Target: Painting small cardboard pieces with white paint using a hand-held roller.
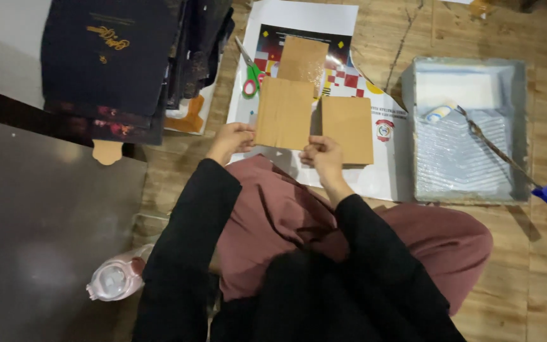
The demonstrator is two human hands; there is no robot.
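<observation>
Two hands: left hand [230, 139] and right hand [321, 155] pinch the brown card [284, 113] by its bottom corners.
Grip: keep both pinches level, card flat.
Nearby: scissors [251, 73], paint tray [470, 130].

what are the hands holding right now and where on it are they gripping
Both hands hold one brown cardboard panel: the left hand at its lower left corner, the right hand at its lower right corner.

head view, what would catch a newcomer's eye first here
Most striking is the brown cardboard panel held up at centre by the left hand and right hand. Two more brown panels lie on the printed poster behind it. At right sits a grey paint tray holding a roller.
</observation>
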